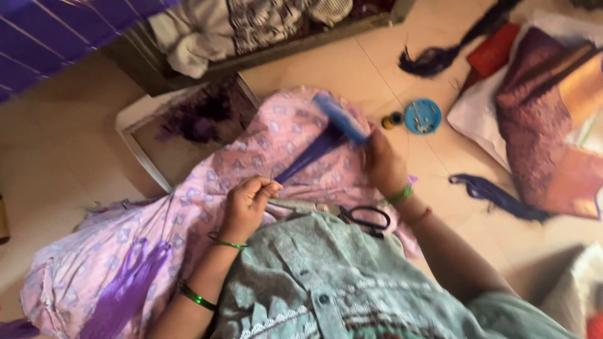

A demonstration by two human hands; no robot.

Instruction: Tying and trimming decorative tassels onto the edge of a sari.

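Observation:
My left hand [249,202] pinches the near end of a purple thread bundle [312,154] that stretches over my pink patterned lap cloth [207,182]. My right hand [382,164] grips a blurred blue comb-like tool [342,118] at the bundle's far end. Black-handled scissors [366,220] lie on my lap just below the right wrist. Green bangles sit on both wrists.
A white tray [135,132] with purple thread scraps stands beyond my knee. A blue round tin [422,116] and a small spool [392,120] lie on the tiled floor. More purple thread bundles [496,196] and folded maroon and gold fabric [553,113] lie at right.

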